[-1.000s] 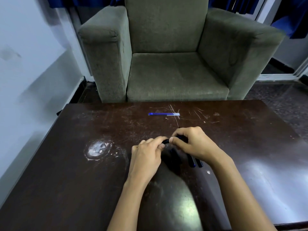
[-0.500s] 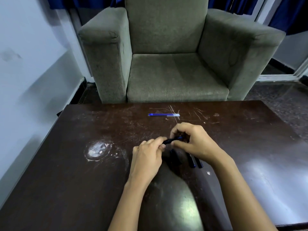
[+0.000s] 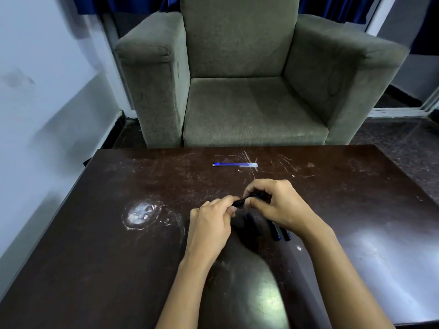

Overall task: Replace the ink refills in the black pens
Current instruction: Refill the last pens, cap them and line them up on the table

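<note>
A person's two hands meet over the middle of a scuffed dark desk, both pinching one black pen. The left hand closes thumb and fingers on the pen's near end; the right hand curls over the far end, hiding most of the barrel. Over the past second the pen has risen off the desk and tilted up toward the right hand, and the right hand has lifted with it, a grip that suggests the barrel is being twisted or pulled apart. No gap or exposed refill can be made out yet, so the first pen appears to be at the opening stage.

Just beneath the hands, on the near side, more black pens lie on the desk, partly covered by the right wrist; their number is hard to tell against the dark surface. A small bundle of blue refills lies well apart, close to the desk's far edge, untouched.

A pale worn patch marks the desk toward its left edge. A grey-green armchair stands beyond the far edge. Nothing lies between the hands and the refills; the low pens under the wrist are the only things likely to be knocked.
</note>
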`<state>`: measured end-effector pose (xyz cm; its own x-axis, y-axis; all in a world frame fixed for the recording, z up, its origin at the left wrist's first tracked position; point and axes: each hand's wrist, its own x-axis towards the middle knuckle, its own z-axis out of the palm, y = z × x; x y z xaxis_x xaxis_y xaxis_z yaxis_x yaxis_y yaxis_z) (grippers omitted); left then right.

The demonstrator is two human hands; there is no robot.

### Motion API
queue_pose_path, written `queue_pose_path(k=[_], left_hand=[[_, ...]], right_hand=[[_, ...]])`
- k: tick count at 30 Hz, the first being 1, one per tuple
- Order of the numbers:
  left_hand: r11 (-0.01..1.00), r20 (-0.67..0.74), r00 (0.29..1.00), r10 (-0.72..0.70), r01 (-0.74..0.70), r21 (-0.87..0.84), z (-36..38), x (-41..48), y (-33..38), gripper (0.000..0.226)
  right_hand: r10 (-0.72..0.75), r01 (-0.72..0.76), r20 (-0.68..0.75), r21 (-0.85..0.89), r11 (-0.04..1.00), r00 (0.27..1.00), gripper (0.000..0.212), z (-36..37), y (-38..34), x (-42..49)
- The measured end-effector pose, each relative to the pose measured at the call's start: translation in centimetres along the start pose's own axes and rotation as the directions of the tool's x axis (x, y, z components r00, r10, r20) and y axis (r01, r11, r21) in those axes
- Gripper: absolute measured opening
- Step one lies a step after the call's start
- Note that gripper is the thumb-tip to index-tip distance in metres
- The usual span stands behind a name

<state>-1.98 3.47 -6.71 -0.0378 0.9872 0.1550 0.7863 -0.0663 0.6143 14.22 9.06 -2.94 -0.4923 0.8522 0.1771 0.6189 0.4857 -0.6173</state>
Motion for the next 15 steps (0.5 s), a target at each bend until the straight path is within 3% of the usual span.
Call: queue_pose_path(k=[5, 10, 13, 15], left_hand=[[1.0, -0.028, 1.0, -0.003, 0.003, -0.014, 0.1, 0.0, 0.0, 0.023], [0.997, -0.017, 1.0, 0.02, -0.018, 0.079, 0.2, -0.1, 0.4, 0.017], [0.999, -0.064, 0.998, -0.026, 0.027, 0.019, -0.1, -0.1, 0.5, 0.021], [0.989, -0.087, 0.991, -0.102, 0.091, -0.118, -0.3, -0.1, 0.4, 0.022]], right_hand=[[0.036, -0.036, 0.003, -0.061, 0.997, 0.999, 0.006, 0.2, -0.6, 0.2], [0.109, -0.105, 0.016, -0.177, 0.979, 0.994, 0.02, 0.4, -1.2, 0.3], [0.251, -0.252, -0.026, -0.071, 0.965, 0.968, 0.029, -0.2, -1.1, 0.1], [0.394, -0.384, 0.032, -0.155, 0.91, 0.919, 0.051, -0.5, -0.9, -0.1]])
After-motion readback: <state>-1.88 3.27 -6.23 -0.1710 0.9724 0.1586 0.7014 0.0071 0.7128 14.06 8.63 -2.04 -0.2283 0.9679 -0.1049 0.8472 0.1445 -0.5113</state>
